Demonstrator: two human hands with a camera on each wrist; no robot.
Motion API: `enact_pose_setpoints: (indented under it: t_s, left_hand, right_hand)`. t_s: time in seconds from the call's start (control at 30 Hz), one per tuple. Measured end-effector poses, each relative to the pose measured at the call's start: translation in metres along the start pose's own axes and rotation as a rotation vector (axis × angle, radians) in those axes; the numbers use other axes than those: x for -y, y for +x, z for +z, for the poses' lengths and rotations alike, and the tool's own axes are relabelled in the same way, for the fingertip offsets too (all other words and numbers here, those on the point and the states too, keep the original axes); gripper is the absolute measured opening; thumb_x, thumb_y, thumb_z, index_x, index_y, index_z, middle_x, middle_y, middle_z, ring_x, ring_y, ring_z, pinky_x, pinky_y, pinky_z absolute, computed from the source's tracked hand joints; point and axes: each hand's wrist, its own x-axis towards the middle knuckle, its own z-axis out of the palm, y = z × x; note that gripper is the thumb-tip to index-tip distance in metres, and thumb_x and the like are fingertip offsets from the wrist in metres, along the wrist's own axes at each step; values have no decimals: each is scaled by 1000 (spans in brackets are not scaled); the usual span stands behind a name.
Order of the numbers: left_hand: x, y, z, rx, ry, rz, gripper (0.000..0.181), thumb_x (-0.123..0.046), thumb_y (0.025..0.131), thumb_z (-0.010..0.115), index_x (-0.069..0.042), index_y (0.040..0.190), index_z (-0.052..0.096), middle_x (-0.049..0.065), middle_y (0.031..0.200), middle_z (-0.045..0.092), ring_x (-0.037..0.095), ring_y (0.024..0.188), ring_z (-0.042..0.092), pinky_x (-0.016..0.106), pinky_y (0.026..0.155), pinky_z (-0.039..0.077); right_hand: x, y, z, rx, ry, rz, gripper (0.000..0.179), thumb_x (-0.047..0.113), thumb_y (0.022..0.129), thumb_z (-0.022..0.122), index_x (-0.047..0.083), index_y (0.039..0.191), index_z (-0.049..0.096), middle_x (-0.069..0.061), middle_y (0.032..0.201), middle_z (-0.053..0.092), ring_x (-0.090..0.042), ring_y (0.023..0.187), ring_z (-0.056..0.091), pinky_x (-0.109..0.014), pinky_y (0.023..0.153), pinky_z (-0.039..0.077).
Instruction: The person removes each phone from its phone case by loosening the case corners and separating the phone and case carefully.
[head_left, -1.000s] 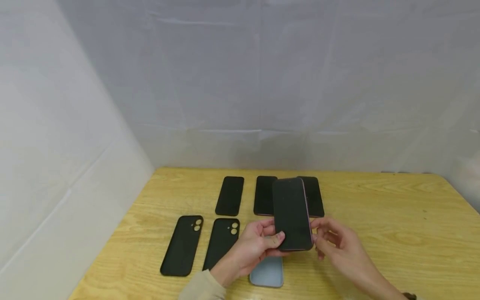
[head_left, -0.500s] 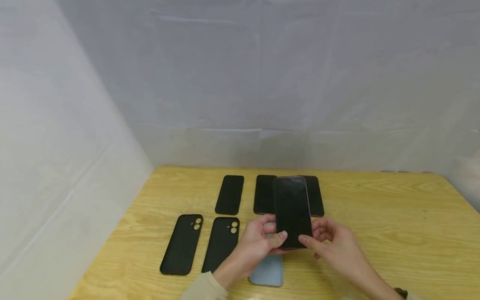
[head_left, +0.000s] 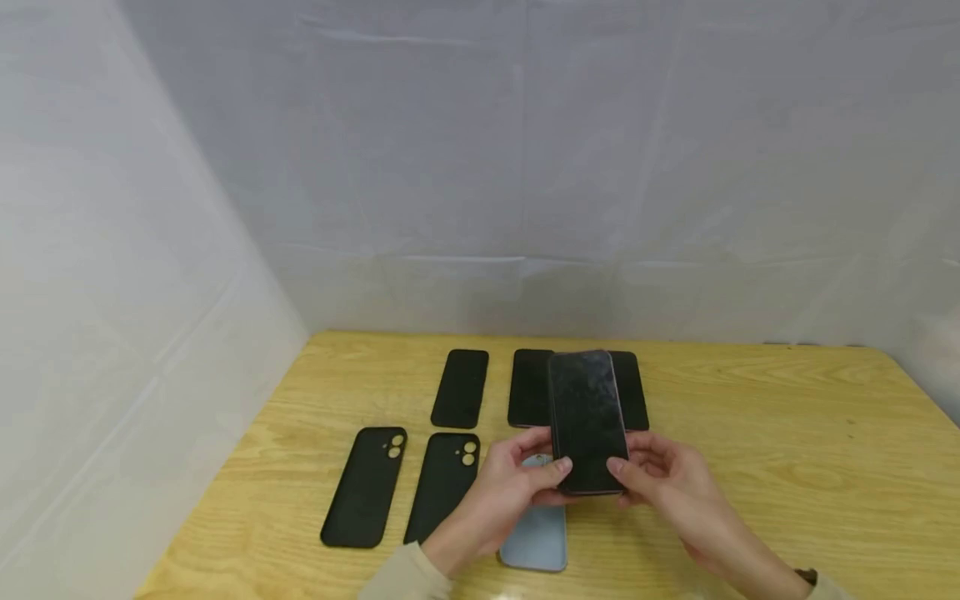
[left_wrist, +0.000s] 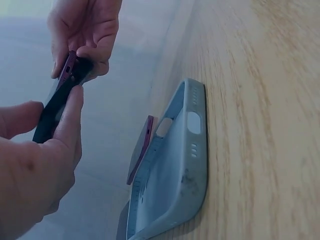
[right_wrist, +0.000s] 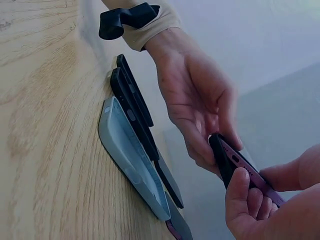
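Observation:
A purple-edged phone (head_left: 587, 421) with a dark screen is held above the table by both hands. Behind it is a black phone case (right_wrist: 223, 165). In the right wrist view the phone's purple bottom edge (right_wrist: 245, 162) shows beside the case, running toward the right hand. My left hand (head_left: 510, 479) grips the lower left corner, thumb on the screen and fingers behind. Opposite it, my right hand (head_left: 675, 479) pinches the lower right corner, its thumb also over the screen. Below the held phone lies a light blue phone case (head_left: 536, 533), open side up, partly hidden by the left hand.
Two black phone cases (head_left: 363, 487) lie at the left, the nearer one partly covered by the left forearm. Behind stand out three flat dark-screened phones (head_left: 459, 389) in a row, two partly hidden by the held phone. White sheeting (head_left: 480, 167) closes off the back and left.
The right thumb has moved from the phone's right edge onto the lower right of its screen, fingers now behind the corner. The phone has turned slightly; my left hand keeps its grip.

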Motion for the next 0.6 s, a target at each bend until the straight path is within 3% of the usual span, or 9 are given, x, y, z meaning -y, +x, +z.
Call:
enact_pose_setpoints:
  t_s: [0.3,0.6]
  left_hand:
    - [-1,-2,-3,-16,7,34,43,0,95,70,3,136,57,14,117,67,17,91,72,40,83,64]
    - [-2,-3,-9,-25,22,35,40,-3,94,72,3,131,58,10,110,69,14,88,72,36,81,65]
  right_hand:
    - [-6,0,-2,23,4,-37,44,10,101,64,-11,135,47,-13,111,63,-15,94,66,-35,81,63]
    - [-3,-4,-4,-34,-34,-25,47,13,99,67,-7,137,47,-17,116,65,-19,97,68,-37,85,63]
